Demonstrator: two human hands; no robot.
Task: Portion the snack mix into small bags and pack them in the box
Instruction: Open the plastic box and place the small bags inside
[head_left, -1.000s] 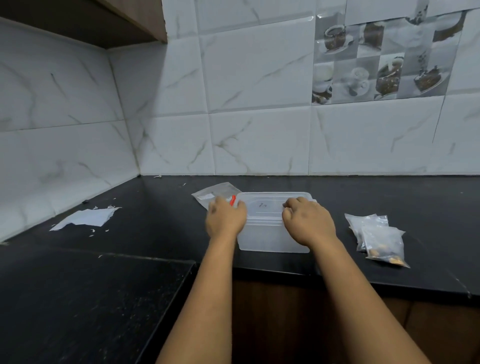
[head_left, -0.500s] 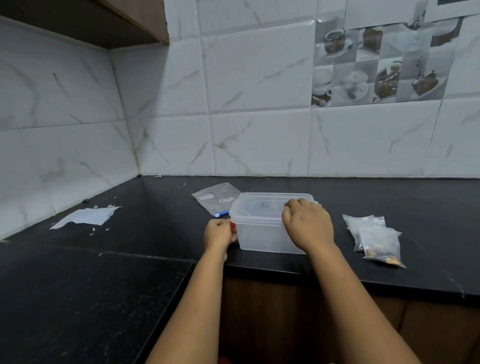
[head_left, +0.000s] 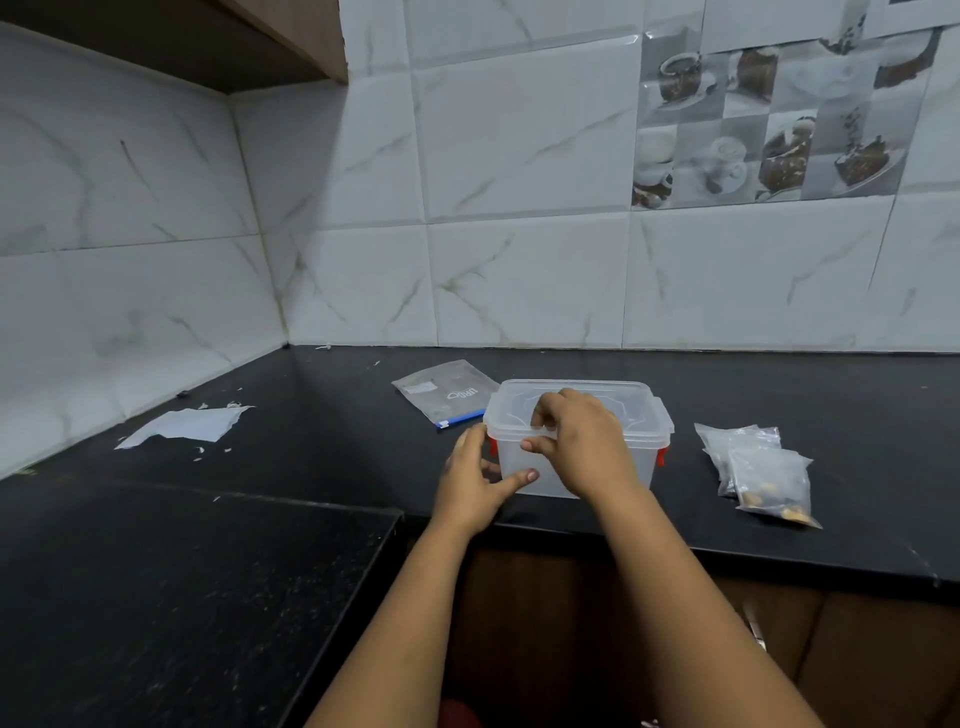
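Observation:
A clear plastic box (head_left: 634, 457) with a lid (head_left: 618, 402) and red side clips stands near the counter's front edge. My left hand (head_left: 475, 480) holds the box's lower left corner, thumb along the front wall. My right hand (head_left: 582, 441) grips the lid's front left rim, fingers curled over the top and thumb under the edge. To the right of the box lie small clear bags (head_left: 763, 470) holding snack mix. A larger, flat zip bag (head_left: 447, 392) lies behind the box on the left.
The black counter (head_left: 831, 395) runs along a tiled wall and turns a corner on the left, with a lower black surface (head_left: 182, 597) in front. Torn white paper (head_left: 187, 423) and scraps lie at the left.
My left hand slid from the lid's left side down to the box's lower left corner. My right hand shifted left along the lid to its front left rim.

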